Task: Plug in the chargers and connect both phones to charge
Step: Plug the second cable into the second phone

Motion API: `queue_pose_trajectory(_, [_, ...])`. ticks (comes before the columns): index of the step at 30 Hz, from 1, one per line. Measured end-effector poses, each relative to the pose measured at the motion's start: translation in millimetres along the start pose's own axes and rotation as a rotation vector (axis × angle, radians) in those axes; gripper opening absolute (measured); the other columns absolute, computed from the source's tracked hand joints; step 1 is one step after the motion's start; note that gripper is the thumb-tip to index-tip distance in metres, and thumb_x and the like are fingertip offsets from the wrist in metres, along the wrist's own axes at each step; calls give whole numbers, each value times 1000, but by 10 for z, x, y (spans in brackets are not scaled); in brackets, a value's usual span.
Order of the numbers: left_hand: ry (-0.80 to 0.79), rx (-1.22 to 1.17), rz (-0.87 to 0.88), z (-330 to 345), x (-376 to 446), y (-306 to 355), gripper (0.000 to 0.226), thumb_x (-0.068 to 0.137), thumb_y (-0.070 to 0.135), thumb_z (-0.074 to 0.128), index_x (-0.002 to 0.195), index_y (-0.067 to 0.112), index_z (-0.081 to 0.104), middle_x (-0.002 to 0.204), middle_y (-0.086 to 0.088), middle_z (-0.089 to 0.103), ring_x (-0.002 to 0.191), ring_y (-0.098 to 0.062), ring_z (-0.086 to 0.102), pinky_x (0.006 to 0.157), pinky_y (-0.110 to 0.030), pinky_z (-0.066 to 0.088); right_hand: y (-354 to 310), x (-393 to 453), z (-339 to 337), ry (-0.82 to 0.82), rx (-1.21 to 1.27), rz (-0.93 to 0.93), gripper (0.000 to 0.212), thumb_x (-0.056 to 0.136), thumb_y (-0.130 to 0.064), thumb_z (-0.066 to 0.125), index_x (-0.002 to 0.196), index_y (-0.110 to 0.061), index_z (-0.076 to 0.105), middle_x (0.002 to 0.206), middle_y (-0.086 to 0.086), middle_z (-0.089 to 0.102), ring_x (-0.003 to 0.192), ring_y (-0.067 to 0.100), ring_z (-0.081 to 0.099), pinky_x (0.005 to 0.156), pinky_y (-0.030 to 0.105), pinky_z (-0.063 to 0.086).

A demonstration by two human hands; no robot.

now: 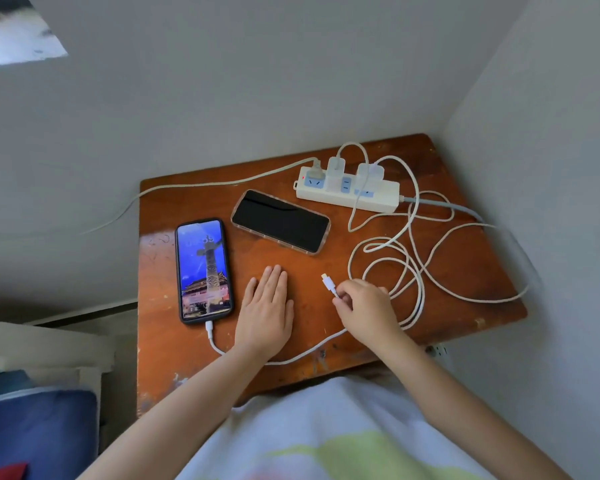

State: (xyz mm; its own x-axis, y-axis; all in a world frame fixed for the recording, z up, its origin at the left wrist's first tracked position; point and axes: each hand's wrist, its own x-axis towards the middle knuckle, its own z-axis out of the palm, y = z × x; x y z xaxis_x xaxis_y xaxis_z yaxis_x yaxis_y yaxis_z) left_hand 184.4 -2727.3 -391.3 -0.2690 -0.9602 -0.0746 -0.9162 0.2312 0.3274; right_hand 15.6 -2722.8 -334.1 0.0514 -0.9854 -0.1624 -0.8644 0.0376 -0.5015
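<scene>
On the brown wooden table a phone in a dark case lies at the left with its screen lit and a white cable plugged into its bottom end. A second phone in a clear case lies dark beside it, with no cable attached. Two white chargers sit in the white power strip at the back. My left hand rests flat and empty on the table. My right hand pinches the free white cable just behind its plug.
Loops of white cable lie tangled over the right half of the table. A grey plug with its cord runs off to the left from the strip. Walls close in behind and at the right. A blue cushion lies low left.
</scene>
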Motion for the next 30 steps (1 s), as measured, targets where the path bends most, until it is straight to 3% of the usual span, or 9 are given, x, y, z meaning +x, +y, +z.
queue_pose_trajectory(3, [-24, 13, 15, -13, -9, 8, 52, 96, 33, 22, 142, 13, 8, 154, -5, 9, 141, -17, -1, 108, -29, -11, -81, 8, -91, 57, 94, 26, 19, 91, -18, 53, 104, -7, 60, 102, 10, 68, 89, 20, 60, 82, 30, 45])
queue_pose_trajectory(5, [-44, -6, 12, -34, -6, 20, 53, 96, 34, 23, 142, 14, 7, 154, -5, 7, 141, -16, -2, 107, -28, -12, -123, 83, -184, 155, 181, 41, 18, 91, -16, 54, 104, -5, 61, 99, 12, 69, 83, 17, 60, 72, 21, 48])
queue_pose_trajectory(7, [-58, -48, 10, -101, 49, 23, 55, 96, 34, 28, 142, 15, 6, 154, -4, 6, 140, -15, -4, 107, -27, -12, -152, 203, -263, 213, 215, 58, 18, 90, -13, 54, 104, -3, 62, 97, 14, 69, 78, 13, 56, 61, 10, 41])
queue_pose_trajectory(11, [-27, 31, 72, -326, 367, -17, 59, 94, 30, 35, 142, 15, 6, 154, -5, 6, 141, -18, -4, 108, -36, -12, -200, 412, -292, 123, 146, 111, 21, 92, -13, 52, 109, -5, 61, 103, 13, 69, 90, 22, 63, 73, 25, 49])
queue_pose_trajectory(14, [-101, 136, 161, -497, 725, -78, 70, 90, 29, 46, 142, 15, 1, 154, -6, 5, 140, -17, -5, 111, -36, -5, -185, 466, -242, 70, 89, 109, 21, 93, -11, 49, 109, -5, 61, 104, 13, 68, 93, 25, 62, 81, 35, 52])
queue_pose_trajectory(18, [-281, 286, 302, -688, 1199, -91, 95, 77, 29, 67, 142, 18, -2, 154, -6, 9, 141, -21, 3, 113, -38, 2, -74, 552, -215, 64, 28, 85, 23, 94, -10, 44, 111, -4, 60, 105, 13, 65, 94, 22, 59, 72, 22, 43])
queue_pose_trajectory(24, [-476, 521, 438, -768, 1592, 45, 97, 71, 31, 73, 141, 12, 8, 152, -11, 17, 139, -27, 13, 113, -45, 10, 60, 631, -243, 69, -12, 53, 24, 94, -10, 45, 111, -5, 61, 101, 13, 65, 88, 20, 58, 66, 19, 38])
queue_pose_trajectory(28, [-502, 471, 479, -809, 1661, 105, 98, 68, 33, 76, 140, 14, 13, 139, -13, 40, 127, -29, 36, 105, -42, 31, 101, 617, -201, 77, 16, 29, 25, 92, -9, 49, 114, -5, 60, 102, 14, 65, 90, 21, 58, 67, 16, 36])
queue_pose_trajectory(30, [-497, 438, 519, -826, 1633, 93, 98, 66, 34, 76, 140, 13, 16, 136, -13, 43, 123, -28, 40, 101, -41, 36, 108, 597, -206, 64, 31, 11, 25, 92, -8, 50, 114, -3, 60, 102, 15, 65, 91, 22, 59, 70, 18, 40])
